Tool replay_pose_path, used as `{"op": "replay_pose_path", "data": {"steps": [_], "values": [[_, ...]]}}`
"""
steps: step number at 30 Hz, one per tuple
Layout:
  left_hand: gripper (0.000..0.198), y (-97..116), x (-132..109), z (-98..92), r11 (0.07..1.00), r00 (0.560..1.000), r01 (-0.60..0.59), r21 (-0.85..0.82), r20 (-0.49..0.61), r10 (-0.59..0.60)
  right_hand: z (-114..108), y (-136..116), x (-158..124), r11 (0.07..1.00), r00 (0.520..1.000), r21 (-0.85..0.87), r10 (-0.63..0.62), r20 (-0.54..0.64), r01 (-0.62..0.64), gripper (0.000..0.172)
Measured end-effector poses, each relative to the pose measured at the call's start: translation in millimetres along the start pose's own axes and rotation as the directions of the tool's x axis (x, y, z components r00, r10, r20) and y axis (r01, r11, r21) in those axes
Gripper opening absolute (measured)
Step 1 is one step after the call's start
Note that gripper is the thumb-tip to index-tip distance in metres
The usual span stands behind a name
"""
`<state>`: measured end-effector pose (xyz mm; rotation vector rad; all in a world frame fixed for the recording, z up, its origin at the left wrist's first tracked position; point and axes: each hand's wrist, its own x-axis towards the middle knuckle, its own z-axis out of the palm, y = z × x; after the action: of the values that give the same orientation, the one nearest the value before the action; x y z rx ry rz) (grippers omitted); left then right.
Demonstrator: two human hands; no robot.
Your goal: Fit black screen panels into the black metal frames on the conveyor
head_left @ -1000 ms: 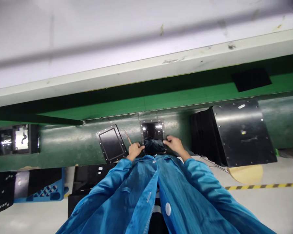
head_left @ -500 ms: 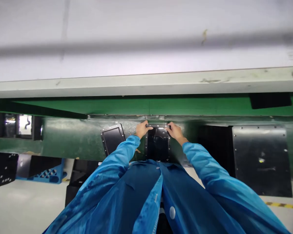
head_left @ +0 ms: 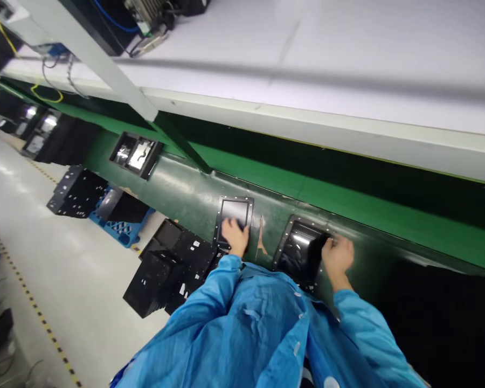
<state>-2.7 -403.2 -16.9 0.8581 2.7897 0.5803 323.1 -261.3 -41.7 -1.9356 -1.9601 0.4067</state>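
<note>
My left hand (head_left: 235,237) is over the lower part of a flat black panel (head_left: 237,209), which has a raised inner frame and pale dots along its border. Its fingers and thumb are apart, and whether they touch the panel I cannot tell. A glossy black framed part (head_left: 301,245) with a dotted rim lies on the green surface in front of my body. My right hand (head_left: 338,257), slightly blurred, is at that part's right edge with thumb and fingers apart. No held thing shows in either hand.
A white bench top (head_left: 327,64) overhangs the green surface (head_left: 186,186), with a post (head_left: 117,75) at left. Black boxes (head_left: 153,280) and a blue pallet (head_left: 123,229) stand on the floor at left. A two-part black frame (head_left: 135,155) lies further off.
Both hands have left the near framed part's far rim. My left hand went left to the flat panel; my right hand moved to the part's right side. The view turned left.
</note>
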Motion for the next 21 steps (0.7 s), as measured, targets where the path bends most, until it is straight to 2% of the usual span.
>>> {"op": "replay_pose_path", "data": {"steps": [1, 2, 3, 4, 5, 6, 7, 8, 9, 10, 12, 14, 16, 18, 19, 21], "values": [[0.076, -30, 4, -10.6, 0.983, 0.982, 0.185, -0.018, -0.035, -0.185, 8, -25, -14, 0.994, 0.995, 0.044, -0.097, 0.031, 0.096, 0.048], [0.082, -56, 8, -18.5, 0.938, 0.938, 0.342, -0.062, -0.037, -0.345, 18, -55, -29, 0.972, 0.969, 0.101, -0.225, 0.106, 0.214, 0.047], [0.084, -76, 12, -23.7, 0.880, 0.886, 0.458, -0.122, -0.011, -0.463, 30, -87, -43, 0.929, 0.910, 0.165, -0.362, 0.204, 0.332, 0.046], [0.082, -91, 15, -26.4, 0.826, 0.844, 0.530, -0.194, 0.025, -0.536, 43, -121, -57, 0.876, 0.826, 0.226, -0.479, 0.296, 0.427, 0.047], [0.078, -102, 18, -27.3, 0.776, 0.815, 0.568, -0.275, 0.055, -0.577, 55, -154, -71, 0.827, 0.737, 0.267, -0.562, 0.376, 0.495, 0.049], [0.072, -109, 20, -27.4, 0.723, 0.795, 0.585, -0.367, 0.083, -0.601, 67, -183, -84, 0.800, 0.671, 0.277, -0.598, 0.438, 0.533, 0.052], [0.068, -114, 21, -27.6, 0.664, 0.779, 0.592, -0.457, 0.114, -0.616, 77, -208, -96, 0.797, 0.642, 0.259, -0.597, 0.482, 0.546, 0.056], [0.064, -118, 20, -29.0, 0.601, 0.766, 0.596, -0.533, 0.152, -0.625, 83, -228, -108, 0.810, 0.642, 0.225, -0.571, 0.512, 0.541, 0.062], [0.061, -123, 18, -32.1, 0.540, 0.755, 0.603, -0.587, 0.200, -0.625, 87, -242, -118, 0.834, 0.663, 0.184, -0.531, 0.529, 0.521, 0.068], [0.058, -127, 13, -37.3, 0.497, 0.757, 0.604, -0.623, 0.252, -0.603, 87, -251, -127, 0.859, 0.690, 0.149, -0.486, 0.537, 0.490, 0.073], [0.048, -136, -1, -53.2, 0.509, 0.817, 0.551, -0.661, 0.302, -0.491, 77, -261, -140, 0.902, 0.730, 0.127, -0.412, 0.545, 0.413, 0.075], [0.038, -142, -21, -73.0, 0.624, 0.913, 0.404, -0.669, 0.251, -0.321, 58, -267, -149, 0.927, 0.753, 0.178, -0.372, 0.543, 0.330, 0.076], [0.031, -138, -45, -91.4, 0.739, 0.979, 0.200, -0.643, 0.161, -0.125, 36, -275, -153, 0.941, 0.782, 0.244, -0.333, 0.528, 0.236, 0.085], [0.030, -125, -65, -103.1, 0.783, 0.986, 0.027, -0.622, 0.144, 0.081, 18, -281, -150, 0.949, 0.808, 0.274, -0.282, 0.517, 0.155, 0.093], [0.031, -115, -72, -104.8, 0.770, 0.966, -0.040, -0.637, 0.171, 0.192, 11, -281, -146, 0.955, 0.820, 0.269, -0.252, 0.515, 0.124, 0.087], [0.042, -91, -73, -97.8, 0.716, 0.903, -0.095, -0.691, 0.243, 0.354, 2, -268, -134, 0.966, 0.854, 0.247, -0.189, 0.484, 0.074, 0.054]]}}
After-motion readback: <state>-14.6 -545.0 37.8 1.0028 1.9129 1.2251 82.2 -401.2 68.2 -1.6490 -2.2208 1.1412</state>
